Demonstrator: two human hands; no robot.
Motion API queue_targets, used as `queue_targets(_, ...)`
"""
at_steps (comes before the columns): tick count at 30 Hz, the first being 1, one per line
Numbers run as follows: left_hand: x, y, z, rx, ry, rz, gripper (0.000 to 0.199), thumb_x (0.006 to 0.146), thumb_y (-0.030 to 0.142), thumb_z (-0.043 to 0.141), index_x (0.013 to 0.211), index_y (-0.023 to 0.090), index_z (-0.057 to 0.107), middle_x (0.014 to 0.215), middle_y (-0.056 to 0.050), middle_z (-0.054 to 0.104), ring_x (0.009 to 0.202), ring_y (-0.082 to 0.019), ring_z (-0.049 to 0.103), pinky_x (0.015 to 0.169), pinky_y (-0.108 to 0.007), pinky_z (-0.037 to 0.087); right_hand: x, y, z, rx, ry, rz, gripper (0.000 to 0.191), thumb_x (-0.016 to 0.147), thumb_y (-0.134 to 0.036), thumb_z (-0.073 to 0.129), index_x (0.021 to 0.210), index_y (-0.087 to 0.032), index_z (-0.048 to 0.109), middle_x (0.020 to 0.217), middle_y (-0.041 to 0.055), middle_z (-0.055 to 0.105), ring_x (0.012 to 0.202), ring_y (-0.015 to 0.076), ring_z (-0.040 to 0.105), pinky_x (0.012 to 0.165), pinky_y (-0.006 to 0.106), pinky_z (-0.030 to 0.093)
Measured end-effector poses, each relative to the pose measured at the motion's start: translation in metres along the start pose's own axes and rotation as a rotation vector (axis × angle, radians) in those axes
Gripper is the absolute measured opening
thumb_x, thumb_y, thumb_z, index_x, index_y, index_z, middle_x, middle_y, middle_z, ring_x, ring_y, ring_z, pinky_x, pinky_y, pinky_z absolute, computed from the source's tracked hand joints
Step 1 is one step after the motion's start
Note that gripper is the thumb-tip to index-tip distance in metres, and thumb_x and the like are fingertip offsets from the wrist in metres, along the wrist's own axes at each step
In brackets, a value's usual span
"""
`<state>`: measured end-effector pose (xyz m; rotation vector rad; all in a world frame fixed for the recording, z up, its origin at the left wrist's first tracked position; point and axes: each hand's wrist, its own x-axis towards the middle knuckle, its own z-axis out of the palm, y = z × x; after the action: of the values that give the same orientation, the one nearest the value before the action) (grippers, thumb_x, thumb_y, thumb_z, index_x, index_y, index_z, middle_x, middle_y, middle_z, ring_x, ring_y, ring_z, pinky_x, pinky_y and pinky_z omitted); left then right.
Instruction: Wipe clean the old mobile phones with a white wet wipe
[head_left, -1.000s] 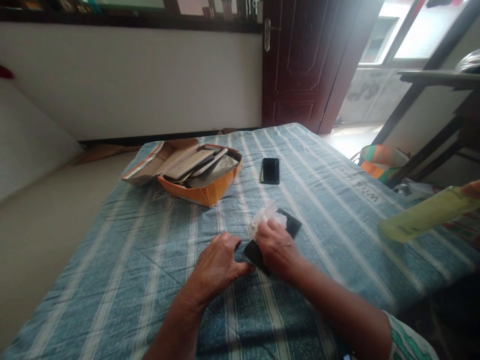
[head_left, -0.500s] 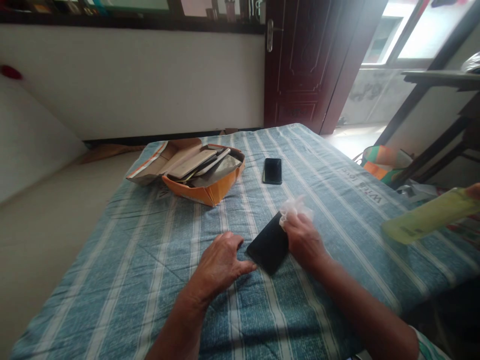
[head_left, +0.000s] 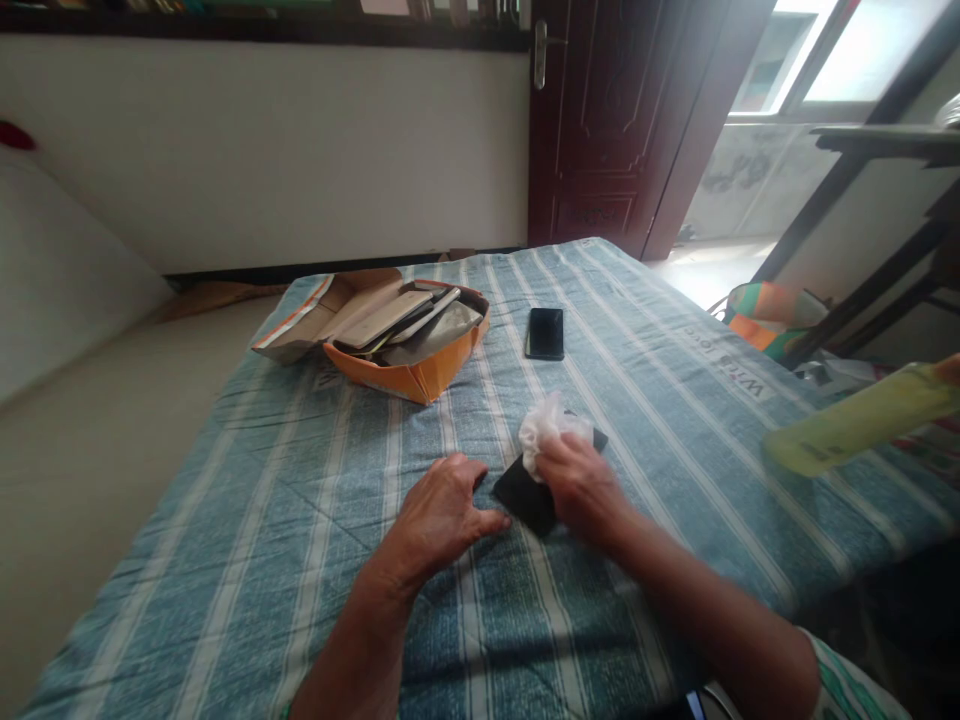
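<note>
A dark smartphone lies flat and askew on the striped cloth. My right hand presses a crumpled white tissue onto its face, fingers closed round it; hand and tissue cover much of the phone. At the phone's left corner, my left hand rests on the cloth with thumb and fingers apart. Its thumb tip comes right up to the phone's edge; whether it touches I cannot tell. A second smartphone, black screen up, lies farther back.
An open orange cardboard box packed with several phones stands back left on the blue striped cloth. To the right lies a yellow-green bottle. A dark red door is behind, and a dark stand rises at right.
My right hand has slid the tissue leftward across the phone, uncovering the far right corner. My left hand stays in nearly the same place.
</note>
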<state>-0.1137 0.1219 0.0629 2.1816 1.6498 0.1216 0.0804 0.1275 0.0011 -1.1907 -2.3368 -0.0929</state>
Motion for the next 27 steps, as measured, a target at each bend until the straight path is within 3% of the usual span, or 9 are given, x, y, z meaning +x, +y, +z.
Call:
queue_targets(3, 0.003, 0.001, 0.002, -0.002, 0.012, -0.005, 0.035, 0.067, 0.052, 0.067, 0.079, 0.019, 0.063, 0.081, -0.003, 0.059, 0.081, -0.022, 0.057, 0.067, -0.030, 0.042, 0.010, 0.033, -0.007, -0.102, -0.039, 0.094, 0.027, 0.087, -0.005, 0.045, 0.069, -0.017, 0.060, 0.083, 0.0083, 0.060, 0.078, 0.0208, 0.043, 0.072, 0.034, 0.038)
queue_targets(6, 0.006, 0.004, 0.004, 0.016, 0.030, -0.029, 0.041, 0.070, 0.056, 0.063, 0.086, 0.017, 0.064, 0.087, -0.005, 0.062, 0.081, -0.021, 0.058, 0.069, -0.031, 0.043, 0.013, 0.048, -0.013, -0.156, -0.080, 0.169, 0.027, 0.086, -0.005, 0.047, 0.067, -0.017, 0.061, 0.084, 0.0086, 0.060, 0.078, 0.0208, 0.043, 0.071, 0.033, 0.037)
queue_targets(9, 0.008, 0.006, 0.005, 0.036, 0.036, -0.039, 0.039, 0.073, 0.054, 0.061, 0.084, 0.017, 0.064, 0.087, -0.005, 0.064, 0.082, -0.021, 0.058, 0.072, -0.031, 0.044, 0.011, 0.038, -0.014, -0.137, -0.110, 0.131, 0.027, 0.088, -0.005, 0.044, 0.071, -0.016, 0.063, 0.085, 0.0089, 0.060, 0.080, 0.0211, 0.043, 0.073, 0.034, 0.037)
queue_targets(15, 0.009, 0.005, 0.007, 0.034, 0.058, -0.011, 0.030, 0.075, 0.048, 0.059, 0.079, 0.018, 0.063, 0.082, -0.005, 0.063, 0.075, -0.019, 0.058, 0.066, -0.031, 0.043, 0.007, -0.007, -0.010, 0.040, -0.162, -0.127, 0.024, 0.093, -0.014, 0.045, 0.077, -0.015, 0.063, 0.085, 0.0085, 0.058, 0.082, 0.0205, 0.042, 0.074, 0.035, 0.037)
queue_targets(18, 0.009, 0.004, 0.009, 0.027, 0.063, -0.012, 0.027, 0.077, 0.044, 0.059, 0.081, 0.018, 0.064, 0.082, -0.005, 0.062, 0.075, -0.020, 0.058, 0.068, -0.031, 0.043, 0.008, -0.008, -0.009, 0.048, -0.171, -0.168, 0.025, 0.094, -0.017, 0.044, 0.079, -0.017, 0.064, 0.086, 0.0073, 0.059, 0.082, 0.0205, 0.042, 0.073, 0.034, 0.037)
queue_targets(22, 0.009, 0.006, 0.011, 0.036, 0.072, -0.036, 0.035, 0.076, 0.051, 0.060, 0.084, 0.017, 0.064, 0.085, -0.006, 0.063, 0.078, -0.021, 0.058, 0.070, -0.032, 0.043, 0.007, 0.015, -0.013, -0.037, -0.156, -0.072, 0.028, 0.093, -0.011, 0.042, 0.076, -0.017, 0.063, 0.087, 0.0066, 0.059, 0.083, 0.0202, 0.044, 0.076, 0.033, 0.038)
queue_targets(27, 0.007, 0.009, 0.013, 0.059, 0.073, -0.020, 0.036, 0.078, 0.052, 0.059, 0.081, 0.017, 0.063, 0.084, -0.006, 0.062, 0.079, -0.021, 0.057, 0.069, -0.031, 0.041, -0.001, 0.043, -0.016, -0.082, -0.045, 0.092, 0.031, 0.094, -0.012, 0.040, 0.071, -0.018, 0.061, 0.085, 0.0072, 0.060, 0.082, 0.0205, 0.045, 0.077, 0.033, 0.038)
